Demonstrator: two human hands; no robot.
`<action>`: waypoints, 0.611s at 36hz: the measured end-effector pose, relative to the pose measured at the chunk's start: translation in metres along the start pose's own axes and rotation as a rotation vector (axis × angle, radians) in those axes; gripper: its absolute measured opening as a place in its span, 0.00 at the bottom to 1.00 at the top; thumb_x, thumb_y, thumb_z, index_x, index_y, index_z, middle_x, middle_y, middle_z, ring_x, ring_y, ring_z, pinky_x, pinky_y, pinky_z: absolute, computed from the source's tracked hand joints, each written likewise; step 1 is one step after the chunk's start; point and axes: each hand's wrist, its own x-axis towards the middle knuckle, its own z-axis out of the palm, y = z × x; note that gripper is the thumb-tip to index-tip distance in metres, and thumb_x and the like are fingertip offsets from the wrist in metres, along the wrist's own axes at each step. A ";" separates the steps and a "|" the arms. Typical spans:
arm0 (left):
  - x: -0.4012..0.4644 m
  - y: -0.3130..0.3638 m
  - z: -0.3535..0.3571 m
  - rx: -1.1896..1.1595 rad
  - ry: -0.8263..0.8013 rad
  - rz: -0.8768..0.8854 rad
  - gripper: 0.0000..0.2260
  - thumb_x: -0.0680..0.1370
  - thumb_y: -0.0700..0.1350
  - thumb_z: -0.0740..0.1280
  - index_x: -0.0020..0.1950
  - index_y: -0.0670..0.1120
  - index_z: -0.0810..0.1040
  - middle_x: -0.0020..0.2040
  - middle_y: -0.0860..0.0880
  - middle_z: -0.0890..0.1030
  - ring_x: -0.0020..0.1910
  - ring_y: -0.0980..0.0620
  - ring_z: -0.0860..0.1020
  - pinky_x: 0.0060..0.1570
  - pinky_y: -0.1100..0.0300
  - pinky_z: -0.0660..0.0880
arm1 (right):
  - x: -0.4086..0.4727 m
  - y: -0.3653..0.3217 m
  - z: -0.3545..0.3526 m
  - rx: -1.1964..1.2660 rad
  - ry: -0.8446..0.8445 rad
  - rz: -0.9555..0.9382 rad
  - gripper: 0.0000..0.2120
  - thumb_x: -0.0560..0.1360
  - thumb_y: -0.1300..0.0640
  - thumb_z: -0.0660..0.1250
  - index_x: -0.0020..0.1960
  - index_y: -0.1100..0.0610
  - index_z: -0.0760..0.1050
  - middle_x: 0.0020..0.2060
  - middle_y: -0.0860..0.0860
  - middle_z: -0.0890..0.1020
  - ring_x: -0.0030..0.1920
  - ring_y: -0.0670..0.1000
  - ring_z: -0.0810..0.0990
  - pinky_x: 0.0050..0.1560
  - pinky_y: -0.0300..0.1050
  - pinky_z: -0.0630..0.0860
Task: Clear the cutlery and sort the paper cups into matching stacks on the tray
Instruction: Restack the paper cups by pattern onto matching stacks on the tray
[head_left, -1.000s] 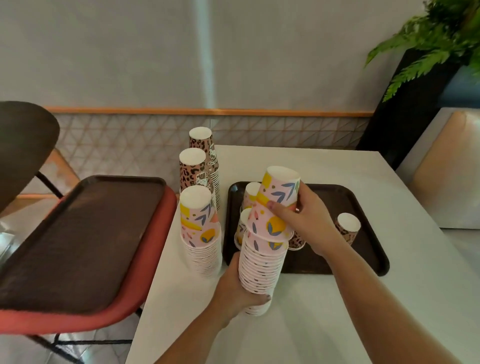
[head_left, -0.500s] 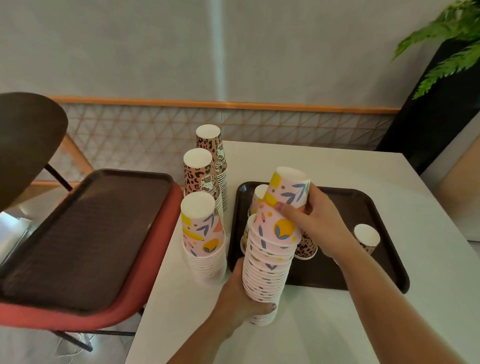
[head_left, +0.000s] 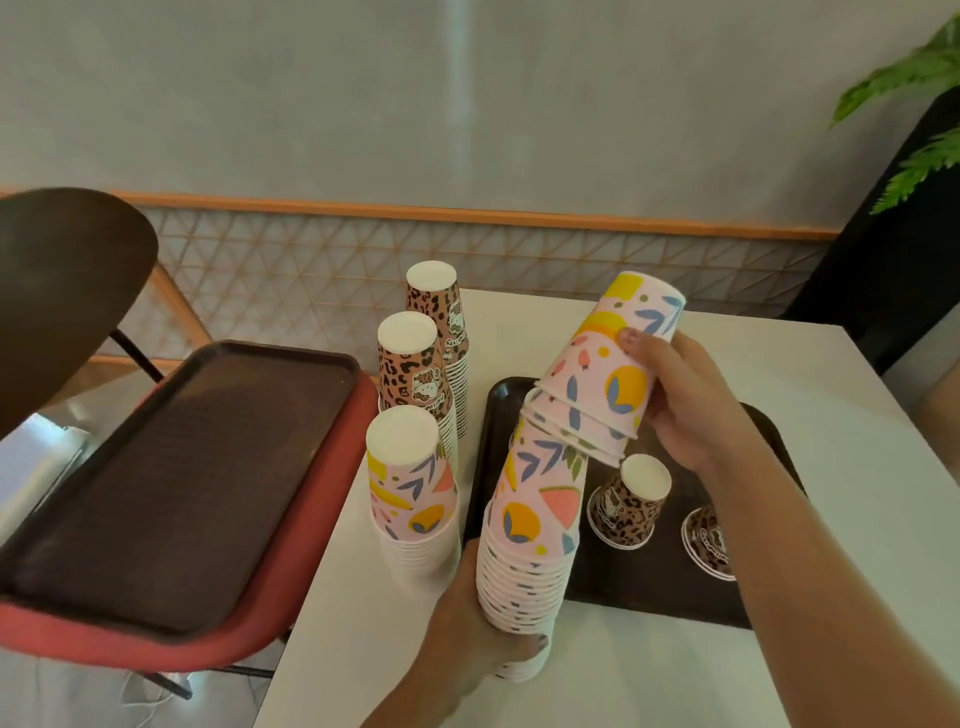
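My left hand (head_left: 470, 631) grips the base of a tall stack of pink floral cups (head_left: 530, 551) standing on the white table in front of the dark tray (head_left: 654, 587). My right hand (head_left: 685, 400) holds a few nested pink floral cups (head_left: 608, 379), lifted and tilted just above that stack's top. Two single leopard cups (head_left: 626, 501) (head_left: 709, 540) stand upside down on the tray, the right one partly hidden by my forearm. No cutlery is visible.
Left of the tray stand another pink floral stack (head_left: 413, 493) and two leopard stacks (head_left: 415, 374) (head_left: 439, 317). A red chair (head_left: 218, 639) bearing a second dark tray (head_left: 171, 467) sits beside the table's left edge. A plant (head_left: 914, 104) is at the far right.
My right hand has lifted the top few floral cups off the stack and tilted them right. The left hand kept its grip on the stack's base. The camera has moved closer.
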 end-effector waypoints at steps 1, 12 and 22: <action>0.000 0.001 0.000 -0.008 0.003 0.005 0.36 0.57 0.43 0.79 0.59 0.60 0.67 0.52 0.72 0.78 0.53 0.72 0.75 0.47 0.75 0.73 | 0.001 0.003 0.001 0.002 -0.014 0.003 0.13 0.66 0.54 0.66 0.49 0.55 0.76 0.40 0.49 0.85 0.41 0.48 0.84 0.44 0.45 0.80; -0.005 0.001 -0.002 -0.014 -0.027 -0.041 0.46 0.54 0.52 0.79 0.66 0.62 0.61 0.67 0.61 0.71 0.66 0.61 0.70 0.67 0.59 0.70 | 0.032 0.011 -0.005 0.316 0.224 0.027 0.06 0.77 0.55 0.61 0.50 0.54 0.75 0.42 0.50 0.85 0.44 0.48 0.83 0.47 0.47 0.80; -0.002 0.007 0.000 0.111 -0.015 0.000 0.44 0.52 0.64 0.69 0.63 0.65 0.49 0.66 0.69 0.51 0.72 0.62 0.55 0.74 0.63 0.54 | 0.069 0.077 -0.004 -0.543 0.415 -0.237 0.23 0.70 0.55 0.72 0.62 0.58 0.69 0.52 0.50 0.78 0.51 0.47 0.77 0.49 0.39 0.72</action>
